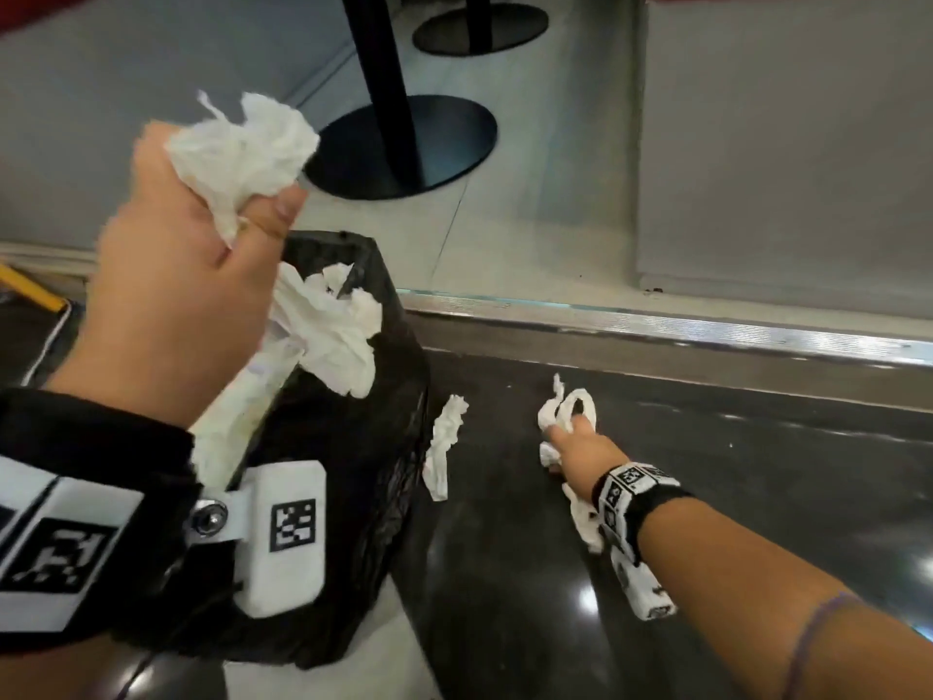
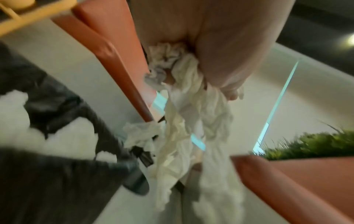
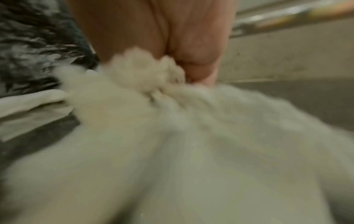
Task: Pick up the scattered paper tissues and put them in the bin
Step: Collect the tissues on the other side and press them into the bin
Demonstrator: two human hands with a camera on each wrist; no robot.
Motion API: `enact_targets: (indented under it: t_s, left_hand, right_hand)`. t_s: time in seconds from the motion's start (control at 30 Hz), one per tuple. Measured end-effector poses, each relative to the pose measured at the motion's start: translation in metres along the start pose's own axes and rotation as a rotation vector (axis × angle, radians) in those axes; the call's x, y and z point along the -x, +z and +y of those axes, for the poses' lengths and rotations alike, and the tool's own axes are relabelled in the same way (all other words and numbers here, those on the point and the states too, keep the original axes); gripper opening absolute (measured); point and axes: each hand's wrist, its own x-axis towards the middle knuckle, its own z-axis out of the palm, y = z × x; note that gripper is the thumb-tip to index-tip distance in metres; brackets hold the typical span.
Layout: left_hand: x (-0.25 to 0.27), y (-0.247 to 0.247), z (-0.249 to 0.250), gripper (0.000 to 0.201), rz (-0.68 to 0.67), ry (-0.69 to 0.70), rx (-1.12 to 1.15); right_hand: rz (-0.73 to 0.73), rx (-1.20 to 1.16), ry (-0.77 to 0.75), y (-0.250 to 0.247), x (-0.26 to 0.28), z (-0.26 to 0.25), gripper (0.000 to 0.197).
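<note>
My left hand (image 1: pixel 192 255) is raised above the bin and grips a bunch of crumpled white tissues (image 1: pixel 242 154), with long ends trailing below the fist (image 1: pixel 328 336). In the left wrist view that hand (image 2: pixel 220 53) clutches the hanging tissues (image 2: pixel 191 121). The black-bagged bin (image 1: pixel 363 497) stands under it on the floor, with white tissues inside (image 2: pixel 63 136). My right hand (image 1: pixel 575 442) reaches down to the dark floor and grips another tissue (image 1: pixel 570 406). The right wrist view is blurred, showing the tissue (image 3: pixel 172 136) under the hand (image 3: pixel 182 45). One loose tissue (image 1: pixel 444 442) lies beside the bin, another (image 1: pixel 580 517) under my right wrist.
Two black round table bases (image 1: pixel 404 144) (image 1: pixel 479 27) stand on the pale floor beyond a metal floor strip (image 1: pixel 707 325). A yellow object (image 1: pixel 30 290) lies at the far left. Red-orange seats (image 2: pixel 114 53) and a green plant (image 2: pixel 316 144) show in the left wrist view.
</note>
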Motion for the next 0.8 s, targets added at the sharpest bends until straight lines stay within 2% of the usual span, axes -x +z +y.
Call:
enact_targets:
  t_s: [0.07,0.13,0.23,0.33,0.4,0.47,0.53,0.6,0.7,0.8]
  left_hand:
    - [-0.022,-0.021,-0.034,0.055,0.048,-0.101,-0.068]
    - [-0.041,-0.040,-0.076,0.065,0.003,-0.182,-0.134]
    - [-0.035,-0.054,-0.086,0.071,-0.137,-0.268,-0.210]
    - [-0.014,-0.057,-0.093,0.071,-0.416,-0.348,-0.340]
    - [-0.007,-0.062,-0.095,0.070,-0.680,-0.373,-0.478]
    - [-0.010,-0.071,-0.103,0.055,-0.816,-0.382,-0.477]
    - [-0.014,-0.083,-0.109,0.042,-0.809,-0.415,-0.352]
    - [-0.016,-0.092,-0.117,0.039,-0.773,-0.467,-0.167]
    - [-0.016,-0.102,-0.130,0.054,-0.754,-0.509,-0.019]
    - [-0.016,-0.107,-0.141,0.071,-0.703,-0.427,-0.027]
  right_hand:
    - [-0.025,-0.055,-0.054,-0.009,0.007,-0.001,0.040]
    - [0.036,-0.092,-0.122,-0.023,0.009,-0.009,0.035]
    - [0.166,-0.074,-0.176,-0.049,0.010,-0.038,0.031]
    - [0.244,-0.118,-0.226,-0.057,0.003,-0.076,0.031]
    - [0.204,-0.123,-0.188,-0.054,-0.002,-0.104,0.032]
    - [0.148,-0.047,-0.152,-0.044,-0.010,-0.128,0.040]
    - [0.095,0.079,-0.146,-0.027,-0.016,-0.148,0.050]
    - [0.061,0.168,-0.122,0.000,-0.022,-0.156,0.055]
    - [0.031,0.164,-0.047,0.042,-0.015,-0.156,0.047]
    - [-0.008,0.161,-0.067,0.055,-0.001,-0.140,0.040]
